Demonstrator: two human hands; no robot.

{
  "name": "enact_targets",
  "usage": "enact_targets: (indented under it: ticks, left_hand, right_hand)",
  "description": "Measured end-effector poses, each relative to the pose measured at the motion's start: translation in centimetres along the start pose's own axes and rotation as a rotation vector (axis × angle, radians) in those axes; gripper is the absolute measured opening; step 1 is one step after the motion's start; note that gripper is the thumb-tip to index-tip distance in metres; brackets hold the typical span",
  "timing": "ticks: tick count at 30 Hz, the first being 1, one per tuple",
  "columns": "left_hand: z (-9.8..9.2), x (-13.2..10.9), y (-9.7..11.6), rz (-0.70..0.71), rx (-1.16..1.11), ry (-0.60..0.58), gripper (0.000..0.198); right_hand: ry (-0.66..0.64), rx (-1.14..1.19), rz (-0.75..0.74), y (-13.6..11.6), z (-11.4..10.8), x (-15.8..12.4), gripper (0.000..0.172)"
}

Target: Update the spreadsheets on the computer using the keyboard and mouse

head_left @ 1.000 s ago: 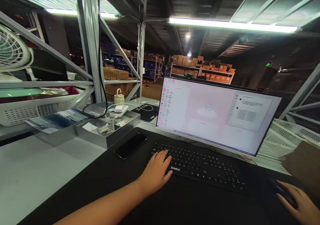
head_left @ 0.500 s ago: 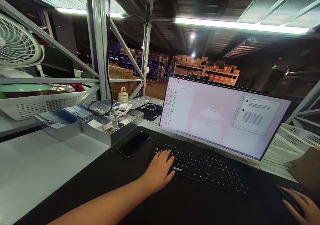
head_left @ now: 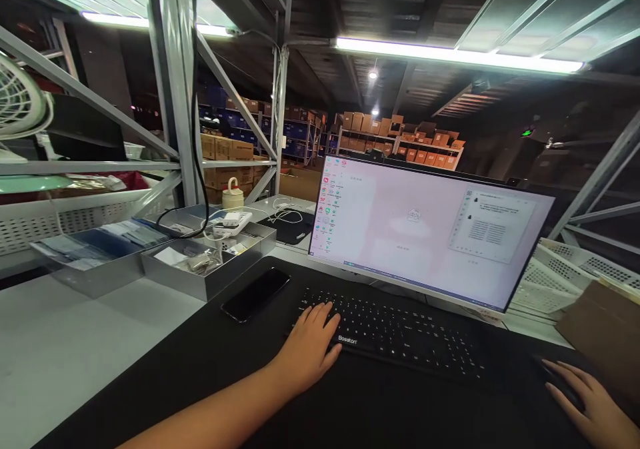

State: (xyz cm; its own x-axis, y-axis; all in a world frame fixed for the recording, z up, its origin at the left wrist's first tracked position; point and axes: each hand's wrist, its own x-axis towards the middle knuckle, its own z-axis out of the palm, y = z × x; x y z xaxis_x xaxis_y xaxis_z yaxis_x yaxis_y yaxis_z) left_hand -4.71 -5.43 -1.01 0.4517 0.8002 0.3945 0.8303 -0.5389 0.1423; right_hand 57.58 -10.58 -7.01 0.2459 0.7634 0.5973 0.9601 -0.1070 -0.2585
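Note:
My left hand point(head_left: 311, 348) lies on the left end of a black keyboard point(head_left: 415, 334), its fingers spread over the keys and the thumb by the front edge. At the lower right, my right hand point(head_left: 595, 402) is curved around a black computer mouse point(head_left: 565, 384) on a dark desk mat point(head_left: 380, 412). Behind the keyboard stands a monitor point(head_left: 385, 226) showing desktop icons and a chat-like window at its right side; the text is too small to read. A black phone point(head_left: 256, 294) lies left of the keyboard, its screen dark.
Two shallow grey boxes point(head_left: 200, 282) hold packets, cables and a white device. Beyond them are a cream lidded container point(head_left: 233, 196) and a metal rack post point(head_left: 173, 89). A fan point(head_left: 23, 96) stands far left. White baskets point(head_left: 555, 276) and a cardboard box point(head_left: 600, 322) sit at right.
The view has swung a little to the right, so most things sit further left and more of my right hand shows. Both hands stay at the keyboard and mouse.

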Motion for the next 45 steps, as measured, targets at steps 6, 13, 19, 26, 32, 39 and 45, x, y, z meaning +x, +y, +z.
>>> enact_targets:
  ticks: [6,13,19,26,32,39,45]
  left_hand:
    - [0.0,0.2,-0.1,-0.003,0.021,-0.002,0.048]
    - [-0.2,0.2,0.0,0.015,0.065,0.009,0.048]
    - [0.0,0.3,-0.2,0.018,0.07,0.014,0.048]
    - [0.0,0.3,-0.1,0.013,0.064,0.015,0.047]
    - [0.0,0.3,-0.1,0.017,0.077,0.003,0.049]
    - [0.3,0.3,-0.4,0.043,0.069,0.044,0.047]
    - [0.3,0.4,-0.2,0.041,0.086,0.032,0.048]
  right_hand:
    - [-0.111,0.025,0.006,0.1,-0.5,-0.1,0.062]
    - [-0.103,0.014,-0.002,0.5,-0.1,-0.2,0.063]
    - [-0.111,-0.002,0.012,0.3,-0.3,-0.3,0.063]
    - [-0.086,0.008,-0.011,-0.2,-0.4,-0.3,0.058]
    - [-0.096,-0.021,0.014,-0.5,-0.7,-0.3,0.059]
    - [-0.062,-0.087,0.046,-0.1,-0.6,-0.4,0.061]
    - [-0.076,-0.129,0.039,0.1,-0.6,-0.3,0.065]
